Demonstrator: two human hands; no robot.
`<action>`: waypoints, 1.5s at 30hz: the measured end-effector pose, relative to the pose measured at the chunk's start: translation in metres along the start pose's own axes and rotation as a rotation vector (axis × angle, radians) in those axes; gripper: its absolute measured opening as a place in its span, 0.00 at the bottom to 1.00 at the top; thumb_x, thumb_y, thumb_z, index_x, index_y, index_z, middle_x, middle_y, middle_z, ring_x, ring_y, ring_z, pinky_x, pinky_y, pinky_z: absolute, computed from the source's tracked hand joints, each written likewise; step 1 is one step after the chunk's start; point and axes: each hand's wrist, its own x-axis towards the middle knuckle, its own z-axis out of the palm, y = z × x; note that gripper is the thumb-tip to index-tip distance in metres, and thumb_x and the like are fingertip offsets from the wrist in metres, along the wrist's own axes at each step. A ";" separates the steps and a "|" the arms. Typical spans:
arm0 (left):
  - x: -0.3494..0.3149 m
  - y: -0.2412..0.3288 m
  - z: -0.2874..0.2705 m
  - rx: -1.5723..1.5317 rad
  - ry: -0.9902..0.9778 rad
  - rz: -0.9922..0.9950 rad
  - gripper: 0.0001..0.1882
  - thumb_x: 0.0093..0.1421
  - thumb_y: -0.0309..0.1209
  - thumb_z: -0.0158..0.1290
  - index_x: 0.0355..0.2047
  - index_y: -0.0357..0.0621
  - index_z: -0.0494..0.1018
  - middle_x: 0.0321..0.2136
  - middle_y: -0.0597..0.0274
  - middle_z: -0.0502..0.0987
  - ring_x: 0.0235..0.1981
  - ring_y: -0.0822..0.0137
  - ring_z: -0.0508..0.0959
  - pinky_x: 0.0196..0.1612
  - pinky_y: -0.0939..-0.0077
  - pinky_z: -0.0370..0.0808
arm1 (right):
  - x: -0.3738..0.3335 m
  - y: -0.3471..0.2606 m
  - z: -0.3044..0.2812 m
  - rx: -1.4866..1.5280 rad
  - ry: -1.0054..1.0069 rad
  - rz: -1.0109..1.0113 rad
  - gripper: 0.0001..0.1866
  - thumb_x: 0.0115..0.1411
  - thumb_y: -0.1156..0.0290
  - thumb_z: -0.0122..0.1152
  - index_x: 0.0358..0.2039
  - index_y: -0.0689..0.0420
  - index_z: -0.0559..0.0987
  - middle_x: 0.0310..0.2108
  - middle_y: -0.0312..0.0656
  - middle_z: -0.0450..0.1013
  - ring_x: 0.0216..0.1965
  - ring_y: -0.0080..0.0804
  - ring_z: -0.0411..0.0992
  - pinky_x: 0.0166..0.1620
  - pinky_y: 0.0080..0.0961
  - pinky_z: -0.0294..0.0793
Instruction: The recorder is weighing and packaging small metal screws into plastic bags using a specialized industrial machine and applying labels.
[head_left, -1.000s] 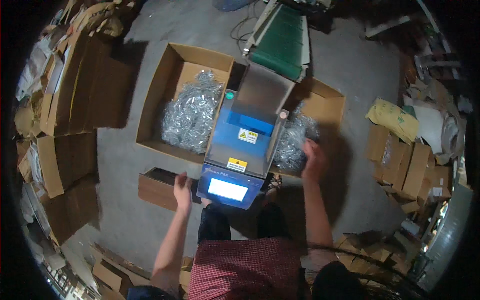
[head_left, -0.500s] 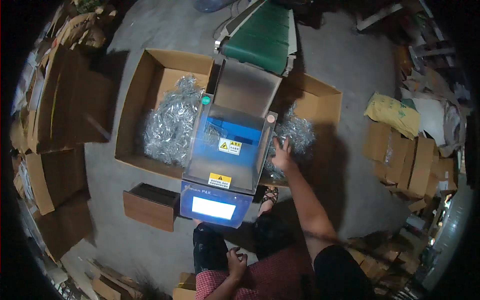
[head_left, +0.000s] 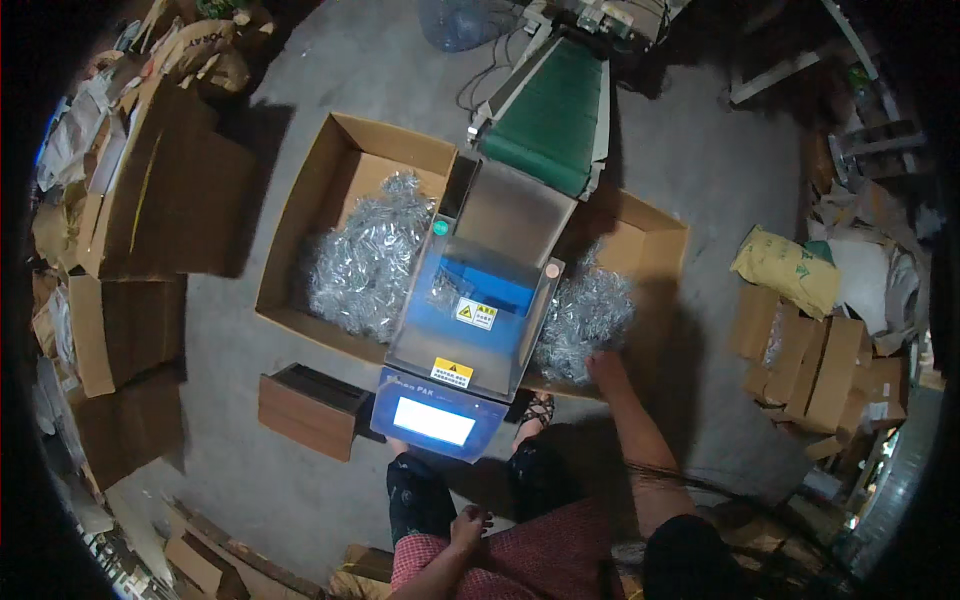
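I look down on a blue and steel packing machine with a lit screen at its near end. My right hand reaches into the open cardboard box to the machine's right and rests on a heap of clear shiny packets; whether it grips any packet I cannot tell. My left hand lies on my lap against dark trousers, fingers loosely curled, holding nothing. A larger open box left of the machine holds another heap of shiny packets.
A green conveyor belt feeds the machine from the far side. A small brown box lies on the concrete floor at near left. Stacks of flat cardboard line the left; boxes and a yellow sack sit at right.
My left hand has left the machine's near corner and dropped to my lap. My right hand has moved down into the right box of packets. The view has shifted.
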 end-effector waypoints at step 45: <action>-0.049 0.110 -0.021 -0.396 -0.113 -0.127 0.13 0.66 0.31 0.50 0.49 0.40 0.71 0.37 0.59 0.79 0.37 0.65 0.81 0.43 0.71 0.76 | -0.035 -0.228 -0.194 1.535 -0.200 0.015 0.08 0.62 0.65 0.60 0.35 0.55 0.76 0.30 0.33 0.71 0.26 0.21 0.67 0.33 0.21 0.68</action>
